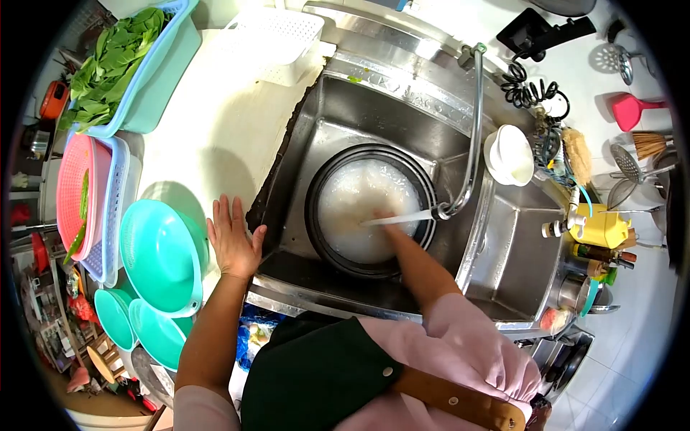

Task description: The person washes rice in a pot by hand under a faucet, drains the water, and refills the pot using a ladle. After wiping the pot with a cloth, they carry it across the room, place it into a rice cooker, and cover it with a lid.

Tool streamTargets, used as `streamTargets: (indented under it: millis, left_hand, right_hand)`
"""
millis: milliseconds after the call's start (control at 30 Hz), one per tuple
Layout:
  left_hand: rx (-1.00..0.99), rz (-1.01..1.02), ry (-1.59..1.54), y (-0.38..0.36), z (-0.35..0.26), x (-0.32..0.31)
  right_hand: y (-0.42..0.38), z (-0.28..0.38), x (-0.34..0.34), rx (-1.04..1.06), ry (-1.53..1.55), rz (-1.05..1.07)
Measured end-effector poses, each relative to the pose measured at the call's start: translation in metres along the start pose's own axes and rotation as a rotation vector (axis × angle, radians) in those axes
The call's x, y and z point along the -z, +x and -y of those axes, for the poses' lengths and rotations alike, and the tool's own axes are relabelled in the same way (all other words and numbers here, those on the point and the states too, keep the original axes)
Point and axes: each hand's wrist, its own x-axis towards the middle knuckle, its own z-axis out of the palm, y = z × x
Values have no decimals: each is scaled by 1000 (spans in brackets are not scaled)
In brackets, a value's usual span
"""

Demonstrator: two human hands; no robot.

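Note:
A round dark pot stands in the large steel sink basin, filled with cloudy whitish water. Water runs into it from the curved faucet. My right hand reaches into the cloudy water near the stream; its fingers are under the surface and hidden. On the pale counter, left of the sink, my left hand lies flat with its fingers spread, holding nothing, just right of a turquoise basin.
Leafy greens fill a blue basket at the upper left. Below it are a pink basket and smaller turquoise bowls. A white basket stands behind the counter; white bowls sit on the sink's right side.

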Motion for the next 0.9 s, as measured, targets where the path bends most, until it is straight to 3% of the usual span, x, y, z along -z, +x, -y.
streamTargets:
  millis: [67,100,167,300,367,400,467,500,567,600,633,700,733,800,867,900]
  left_hand:
    - [-1,-4,11,1,0,0]
    - [3,3,23,0,0,0]
    - [0,-6,31,0,2,-3]
    - [3,-18,29,-1,3,-5]
    - [-1,-32,30,-3,4,-5]
    - [0,-39,31,-2,3,-4]
    - [26,-14,41,-4,3,-1]
    - [43,19,55,-1,0,-2]
    - [-24,-109,39,-2,12,-21]
    - [-31,-95,29,0,18,-29]
    - [-53,-170,24,-2,16,-29]
    - [-145,-263,86,-3,24,-42]
    - [-254,-350,86,3,38,-56]
    - [-35,-81,158,-5,5,-15]
    - [-83,-124,161,-4,9,-18]
    - [-54,-95,172,-4,7,-16]
  right_hand:
    - [-41,24,-7,-154,326,369]
    - [-69,47,6,-152,329,363]
    - [-123,93,36,-363,1247,793]
    - [-117,97,26,-148,1233,572]
    - [-121,107,28,-115,908,315]
    - [-127,111,33,-102,915,304]
    - [-138,118,52,-46,535,234]
    - [-159,141,70,-202,477,162]
    - [-130,124,53,-177,1377,328]
    - [-142,130,69,-213,1511,540]
    - [-150,144,68,-307,1571,311]
    - [-145,146,69,-253,1771,571]
    - [-146,148,63,-175,1675,416]
    - [-138,147,46,-101,1416,209]
    - [-161,148,67,137,617,173]
    - [-162,152,63,153,636,155]
